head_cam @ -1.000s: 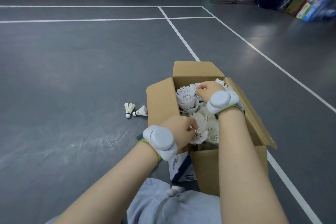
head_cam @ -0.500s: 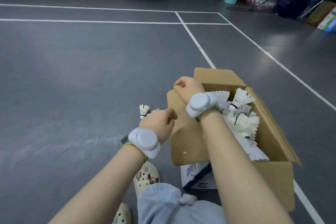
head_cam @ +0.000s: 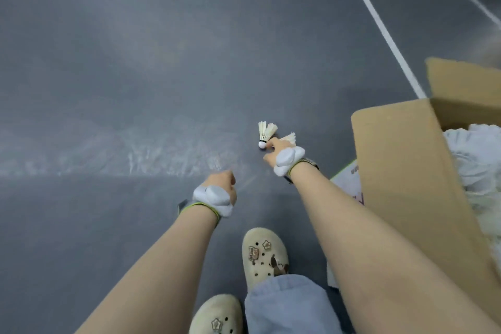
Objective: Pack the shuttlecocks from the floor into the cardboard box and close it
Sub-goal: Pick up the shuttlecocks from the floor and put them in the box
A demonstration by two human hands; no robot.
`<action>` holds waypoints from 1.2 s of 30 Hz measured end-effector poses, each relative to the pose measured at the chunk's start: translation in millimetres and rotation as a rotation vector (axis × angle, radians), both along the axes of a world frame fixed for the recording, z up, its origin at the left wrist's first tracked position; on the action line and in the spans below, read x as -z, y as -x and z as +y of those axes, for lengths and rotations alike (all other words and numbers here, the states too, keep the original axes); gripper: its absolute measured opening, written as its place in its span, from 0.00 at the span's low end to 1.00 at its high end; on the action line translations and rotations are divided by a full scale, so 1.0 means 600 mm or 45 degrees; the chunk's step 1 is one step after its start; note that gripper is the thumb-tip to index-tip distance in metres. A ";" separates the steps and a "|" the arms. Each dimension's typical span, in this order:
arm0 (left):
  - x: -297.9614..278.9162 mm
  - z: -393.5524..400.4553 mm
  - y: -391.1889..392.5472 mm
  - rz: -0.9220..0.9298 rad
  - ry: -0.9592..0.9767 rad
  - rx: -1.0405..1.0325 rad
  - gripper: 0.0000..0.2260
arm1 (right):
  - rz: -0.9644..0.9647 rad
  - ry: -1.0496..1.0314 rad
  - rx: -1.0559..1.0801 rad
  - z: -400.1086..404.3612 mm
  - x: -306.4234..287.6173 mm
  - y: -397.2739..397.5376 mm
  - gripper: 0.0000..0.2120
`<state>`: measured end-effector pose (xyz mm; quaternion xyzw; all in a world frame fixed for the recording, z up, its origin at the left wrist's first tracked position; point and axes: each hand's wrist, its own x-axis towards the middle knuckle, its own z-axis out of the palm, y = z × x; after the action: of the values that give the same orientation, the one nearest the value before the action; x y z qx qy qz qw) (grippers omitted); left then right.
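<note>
Two white feather shuttlecocks lie on the grey court floor. One shuttlecock [head_cam: 265, 133] stands tilted with its cork down. The other shuttlecock [head_cam: 289, 138] is half hidden behind my right hand [head_cam: 274, 150]. That hand reaches down to them, a fingertip touching the first one's cork. My left hand [head_cam: 221, 182] hovers lower left with fingers loosely curled, holding nothing. The open cardboard box [head_cam: 401, 171] stands at the right, its flaps up. A heap of white shuttlecocks [head_cam: 477, 160] fills it.
My cream clogs [head_cam: 264, 255] and a blue trouser leg [head_cam: 287, 304] are at the bottom centre. A white printed carton [head_cam: 349, 179] pokes out beside the box's base. White court lines [head_cam: 379, 22] run at the upper right. A scuffed streak [head_cam: 151, 154] crosses the floor.
Both hands have left the box. My right hand swung left and down to the two shuttlecocks on the floor. The view has tilted down and left, pushing the box to the right edge.
</note>
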<state>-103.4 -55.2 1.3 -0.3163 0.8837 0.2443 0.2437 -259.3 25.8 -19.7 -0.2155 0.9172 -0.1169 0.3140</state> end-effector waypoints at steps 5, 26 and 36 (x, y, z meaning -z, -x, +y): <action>0.112 -0.034 0.055 0.009 -0.038 -0.003 0.18 | 0.228 -0.238 -0.257 -0.034 0.120 0.057 0.20; 0.262 -0.084 0.144 -0.016 -0.143 0.055 0.20 | 0.166 -0.172 -0.241 -0.122 0.271 0.158 0.31; 0.256 -0.090 0.136 -0.029 -0.125 0.052 0.20 | 0.160 -0.228 -0.211 -0.132 0.260 0.142 0.21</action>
<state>-185.3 -109.4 -152.3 -0.2888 0.8740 0.2786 0.2739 -344.7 -53.3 -176.0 -0.2686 0.9208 0.0055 0.2827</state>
